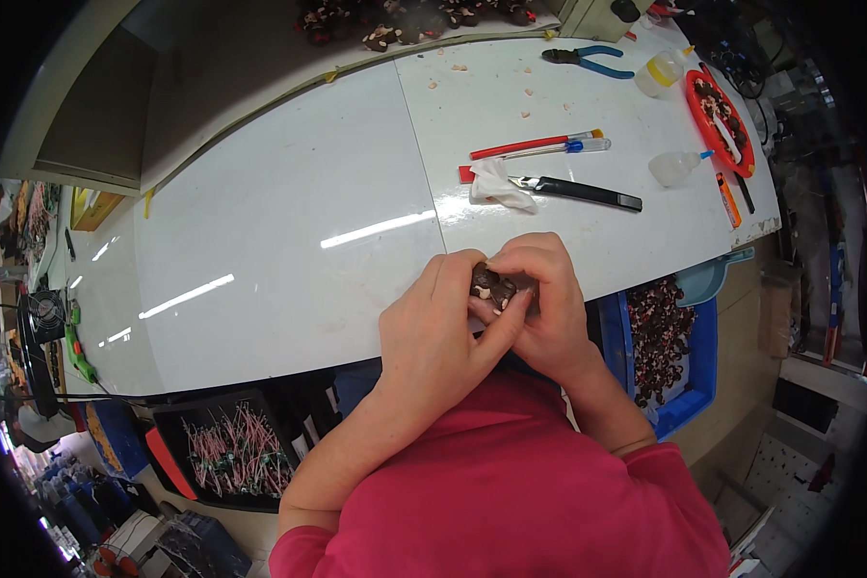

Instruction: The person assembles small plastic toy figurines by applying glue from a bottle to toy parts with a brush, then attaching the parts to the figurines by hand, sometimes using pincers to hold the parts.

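Observation:
Close to the table's near edge, my left hand [432,323] and my right hand [555,313] meet around a small dark brown moulded piece with pale patches [491,283]. Fingers and thumbs of both hands are closed on it and cover part of it. Its exact kind is too small to make out. Beyond my hands lie a black-handled knife [588,193] and a crumpled white tissue [499,185] at its blade end. A red brush [530,145] and a screwdriver with a clear blue handle [588,145] rest just past them.
Blue-handled pliers [602,63], two squeeze bottles [661,73] and a red dish [752,164] of brown pieces stand at the far right. Below the edge are a blue bin [709,371] of similar pieces and a black crate [169,424] of wires. A shelf [308,82] borders the back.

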The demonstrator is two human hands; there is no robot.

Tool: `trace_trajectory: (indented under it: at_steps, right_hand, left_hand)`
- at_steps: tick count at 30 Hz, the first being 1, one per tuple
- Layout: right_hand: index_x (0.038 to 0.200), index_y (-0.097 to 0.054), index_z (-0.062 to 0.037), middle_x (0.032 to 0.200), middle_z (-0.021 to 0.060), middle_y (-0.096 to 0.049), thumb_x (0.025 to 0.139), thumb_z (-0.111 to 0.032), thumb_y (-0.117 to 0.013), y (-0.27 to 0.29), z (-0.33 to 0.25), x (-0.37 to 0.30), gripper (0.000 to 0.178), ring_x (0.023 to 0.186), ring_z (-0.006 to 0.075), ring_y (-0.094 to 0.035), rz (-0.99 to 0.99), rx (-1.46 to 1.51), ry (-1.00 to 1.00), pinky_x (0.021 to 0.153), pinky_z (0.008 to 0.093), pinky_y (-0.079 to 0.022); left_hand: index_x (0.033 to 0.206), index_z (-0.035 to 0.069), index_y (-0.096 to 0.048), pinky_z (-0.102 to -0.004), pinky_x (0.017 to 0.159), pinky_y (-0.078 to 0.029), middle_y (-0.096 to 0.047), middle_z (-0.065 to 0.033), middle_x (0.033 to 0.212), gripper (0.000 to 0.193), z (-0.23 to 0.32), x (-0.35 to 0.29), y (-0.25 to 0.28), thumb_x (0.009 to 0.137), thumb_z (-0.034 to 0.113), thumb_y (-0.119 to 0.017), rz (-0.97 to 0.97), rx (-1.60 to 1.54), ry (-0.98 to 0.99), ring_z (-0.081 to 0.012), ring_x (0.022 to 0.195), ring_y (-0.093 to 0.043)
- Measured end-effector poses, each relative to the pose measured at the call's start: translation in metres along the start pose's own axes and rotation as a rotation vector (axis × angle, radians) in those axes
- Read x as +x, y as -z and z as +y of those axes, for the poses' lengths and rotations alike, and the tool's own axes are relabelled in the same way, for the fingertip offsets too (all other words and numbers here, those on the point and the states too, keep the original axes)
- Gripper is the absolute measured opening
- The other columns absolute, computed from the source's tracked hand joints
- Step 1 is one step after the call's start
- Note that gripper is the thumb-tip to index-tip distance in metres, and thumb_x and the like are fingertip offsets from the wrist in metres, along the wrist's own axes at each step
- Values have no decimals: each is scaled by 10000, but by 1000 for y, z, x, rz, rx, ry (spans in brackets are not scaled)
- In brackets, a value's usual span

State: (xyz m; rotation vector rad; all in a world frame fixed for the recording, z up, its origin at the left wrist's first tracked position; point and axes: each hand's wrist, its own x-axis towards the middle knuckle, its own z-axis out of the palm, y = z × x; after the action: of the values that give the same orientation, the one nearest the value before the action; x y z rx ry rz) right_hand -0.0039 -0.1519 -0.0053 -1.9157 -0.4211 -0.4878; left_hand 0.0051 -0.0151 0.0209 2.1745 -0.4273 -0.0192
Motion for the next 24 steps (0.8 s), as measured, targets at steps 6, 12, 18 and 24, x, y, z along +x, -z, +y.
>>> trace_trajectory:
  at_steps: [6,12,18,24]
  right_hand:
    - [1034,-511,-58,952,85,-555,688,-20,-741,2,-4,2,417,867,257,-524,-15,11,-41,747,337,-450]
    - [1000,-516,-50,936,75,-557,688,-16,-728,3,-4,6,379,855,252,-527,-45,49,-108,740,337,-451]
    - [972,-511,-51,924,76,-551,690,-12,-722,6,-4,10,355,847,250,-526,-56,47,-81,737,336,-451]
    - [990,-504,-48,949,96,-506,708,-45,-746,10,-2,3,372,834,225,-512,-57,72,-66,704,298,-458]
  left_hand:
    - [944,45,-552,-315,512,-455,-584,-71,785,328,1,1,-2,782,292,-695,14,80,-38,-220,640,-606]
    - [925,46,-550,-313,507,-446,-579,-62,770,288,0,3,-2,803,277,-671,-12,71,-44,-212,633,-598]
    - [915,48,-554,-317,504,-444,-577,-62,762,283,2,7,-2,799,278,-671,5,56,-46,-214,628,-595]
    - [955,30,-573,-318,546,-475,-611,-98,813,330,11,6,4,771,276,-693,-89,69,42,-244,647,-612]
